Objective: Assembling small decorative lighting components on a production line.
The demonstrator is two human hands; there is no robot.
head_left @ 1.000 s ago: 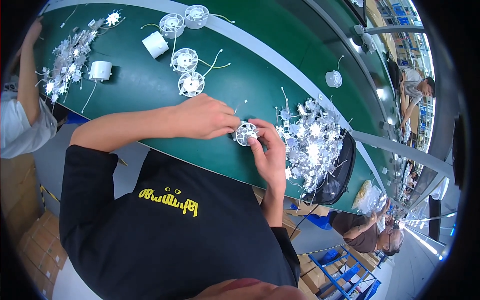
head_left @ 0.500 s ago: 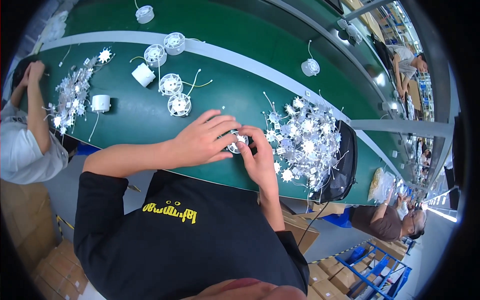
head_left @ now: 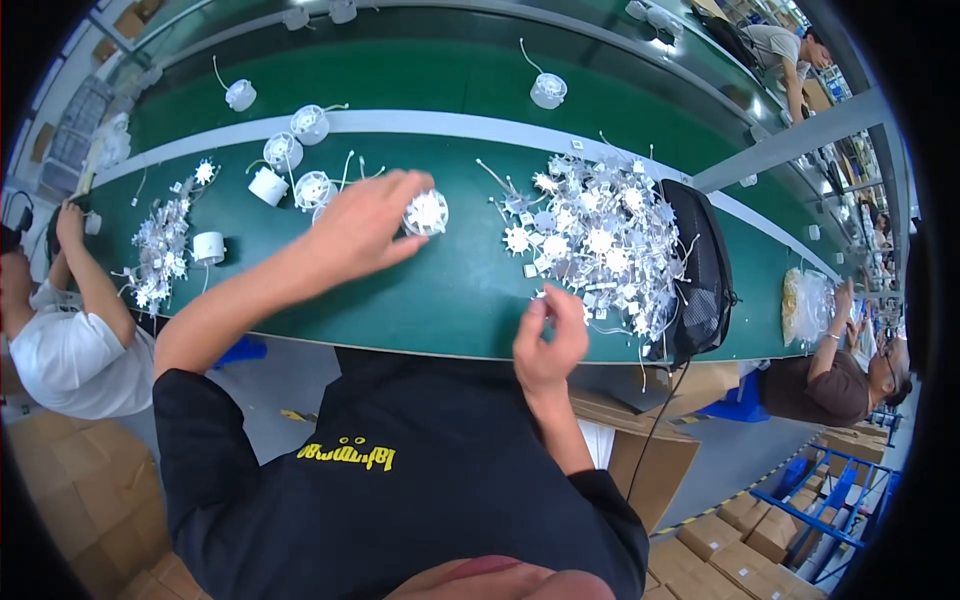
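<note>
At mid-table my left hand [head_left: 365, 225] is closed at the left side of a round white housing [head_left: 427, 214], its fingers above and its thumb below. A white star-shaped piece seems to sit in the housing's face. Nearer the table's front edge, my right hand [head_left: 552, 338] has its thumb and index finger drawn together. A small white bit shows at those fingertips, too small to make out. Just beyond that hand lies a big pile of white star-shaped pieces with thin wires [head_left: 610, 245].
Several white round housings with wires stand left of my left hand, including one housing [head_left: 282, 151]. A black mesh bag [head_left: 705, 270] lies against the pile's right side. Another housing [head_left: 548, 90] rests beyond the pale rail [head_left: 440, 122]. Co-workers sit left and right.
My hands, together over the housing before, are now apart. The left has moved away from me with the housing; the right has gone toward the near side of the pile. The view has shifted.
</note>
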